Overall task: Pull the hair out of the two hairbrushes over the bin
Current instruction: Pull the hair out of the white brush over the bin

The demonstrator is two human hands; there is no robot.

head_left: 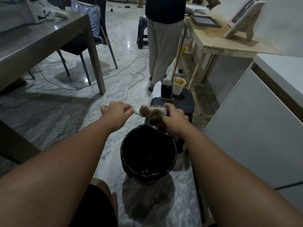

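Note:
A white hairbrush lies level in the air above the far rim of the bin, its bristles clogged with brown hair. My left hand is shut on the brush's handle. My right hand grips the brush's other end, with a tuft of brown hair hanging under its fingers over the bin. The round bin is lined with a black bag, and a bit of brown hair lies inside. I see no second hairbrush.
A dark stool behind the bin carries a phone, a paper cup and a white sheet. A person stands beyond it. A grey table stands left, a wooden table and white cabinet right. Cables cross the marble floor.

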